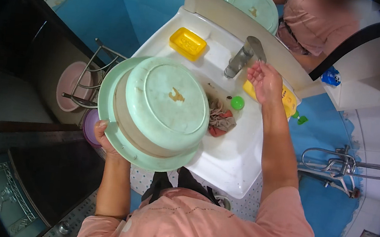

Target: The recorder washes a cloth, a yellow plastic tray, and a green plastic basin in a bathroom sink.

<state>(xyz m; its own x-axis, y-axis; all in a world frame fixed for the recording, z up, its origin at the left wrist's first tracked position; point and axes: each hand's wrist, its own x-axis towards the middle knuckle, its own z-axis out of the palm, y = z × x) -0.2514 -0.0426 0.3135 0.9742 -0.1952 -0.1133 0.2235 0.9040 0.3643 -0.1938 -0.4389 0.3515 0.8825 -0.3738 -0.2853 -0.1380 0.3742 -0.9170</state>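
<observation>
My left hand (pixel 107 138) grips the rim of a pale green plastic basin (pixel 165 106), thumb on the outside. The basin is tipped with its underside toward me, showing a brown worn patch, and it covers the left part of the white sink (pixel 235 169). My right hand (pixel 266 82) is raised beside the metal faucet (pixel 240 61), palm turned up and fingers loosely bent, with nothing seen in it. Whether a fingertip touches the faucet lever I cannot tell. Behind this hand lies a yellow bottle (pixel 288 102), partly hidden. A wet grey and red cloth (pixel 221 121) lies in the sink.
A yellow soap dish (pixel 187 44) sits on the sink's far left corner. Near the cloth is a round green thing (pixel 237 103). At the left stand a metal rack (pixel 87 77) and a pink basin (pixel 70 86). A mirror (pixel 297 25) rises behind the sink.
</observation>
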